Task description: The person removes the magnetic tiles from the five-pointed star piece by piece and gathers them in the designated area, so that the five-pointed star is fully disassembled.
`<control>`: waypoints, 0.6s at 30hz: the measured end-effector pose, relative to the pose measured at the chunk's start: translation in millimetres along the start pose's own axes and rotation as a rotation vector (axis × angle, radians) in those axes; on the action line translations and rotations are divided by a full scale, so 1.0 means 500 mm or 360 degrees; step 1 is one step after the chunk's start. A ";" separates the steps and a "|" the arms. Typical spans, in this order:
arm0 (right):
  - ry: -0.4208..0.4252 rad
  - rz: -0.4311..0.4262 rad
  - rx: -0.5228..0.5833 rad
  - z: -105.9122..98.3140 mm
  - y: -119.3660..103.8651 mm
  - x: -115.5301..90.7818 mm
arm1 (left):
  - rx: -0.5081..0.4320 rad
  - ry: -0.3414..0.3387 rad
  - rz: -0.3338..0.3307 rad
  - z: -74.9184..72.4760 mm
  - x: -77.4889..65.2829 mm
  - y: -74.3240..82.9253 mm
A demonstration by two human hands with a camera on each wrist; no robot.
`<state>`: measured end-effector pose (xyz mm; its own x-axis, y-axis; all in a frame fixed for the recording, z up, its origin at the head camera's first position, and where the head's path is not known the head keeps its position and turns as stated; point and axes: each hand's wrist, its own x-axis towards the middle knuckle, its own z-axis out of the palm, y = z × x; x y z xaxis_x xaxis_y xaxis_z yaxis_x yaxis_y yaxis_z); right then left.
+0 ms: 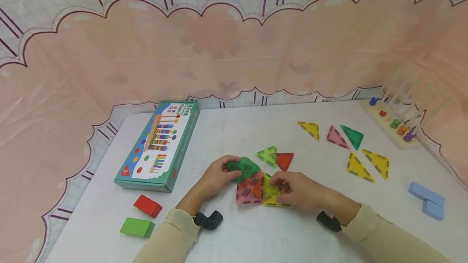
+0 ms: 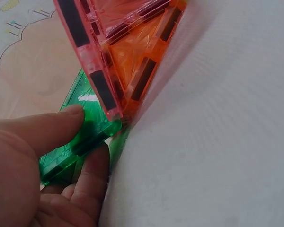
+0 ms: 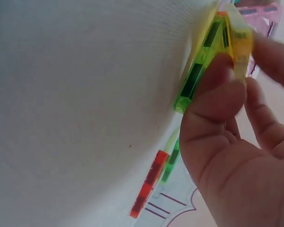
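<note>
My left hand [image 1: 215, 177] pinches a translucent green magnetic tile [image 1: 249, 166] between thumb and fingers; in the left wrist view that green tile [image 2: 92, 120] meets the corner of a pink tile [image 2: 102, 87]. An orange triangular tile [image 2: 132, 56] adjoins the pink one. My right hand [image 1: 305, 192] pinches a yellow magnetic tile [image 3: 241, 45], its thumb and fingers on the edges. Beside it, a yellow-green tile [image 3: 194, 78] stands tilted above the table. Just beyond the hands lie a lime triangular tile [image 1: 268, 156] and a red triangular tile [image 1: 285, 160].
Toward the right lie loose triangles: yellow [image 1: 310, 130], pink [image 1: 337, 138], green [image 1: 353, 136] and more yellow. A pegged board [image 1: 391, 127] stands at the back right, light-blue blocks [image 1: 427, 200] nearer. On the left are a game box [image 1: 157, 145], a red block [image 1: 148, 206] and a green block [image 1: 137, 227].
</note>
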<state>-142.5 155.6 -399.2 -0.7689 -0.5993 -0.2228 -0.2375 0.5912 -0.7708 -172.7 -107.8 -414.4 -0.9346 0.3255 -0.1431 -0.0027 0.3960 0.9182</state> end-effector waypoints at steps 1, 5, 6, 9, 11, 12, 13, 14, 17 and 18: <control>0.0009 0.0002 -0.0021 0.002 0.000 0.001 | -0.0002 0.0000 0.0003 0.000 0.004 -0.008; 0.0014 0.0047 -0.0075 0.006 -0.002 0.003 | 0.0006 0.0000 0.0007 0.003 0.024 -0.047; 0.0006 0.0059 -0.0078 0.007 -0.003 0.002 | 0.0010 0.0000 -0.0003 0.003 0.026 -0.049; -0.0030 0.0094 -0.0091 0.009 -0.007 -0.002 | 0.0019 0.0002 -0.0030 0.003 0.027 -0.048; -0.0070 0.0098 -0.0112 0.009 -0.005 -0.007 | 0.0020 0.0001 -0.0034 0.002 0.028 -0.048; -0.0097 0.0101 -0.0115 0.007 -0.003 -0.011 | 0.0016 0.0000 -0.0036 0.002 0.028 -0.048; -0.0126 0.0101 -0.0119 0.005 -0.001 -0.015 | 0.0009 -0.0002 -0.0038 0.002 0.028 -0.048; -0.0151 0.0098 -0.0119 0.002 0.002 -0.020 | 0.0005 -0.0003 -0.0040 0.002 0.028 -0.048; -0.0180 0.0082 -0.0099 -0.013 0.014 -0.037 | -0.0009 -0.0008 -0.0042 0.002 0.026 -0.047; -0.0171 0.0079 -0.0086 -0.020 0.018 -0.043 | -0.0010 -0.0009 -0.0045 0.003 0.026 -0.047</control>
<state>-133.8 179.0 -395.3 -0.7134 -0.6210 -0.3248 -0.2344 0.6482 -0.7245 -184.4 -111.8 -438.5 -0.9321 0.3193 -0.1710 -0.0312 0.3997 0.9161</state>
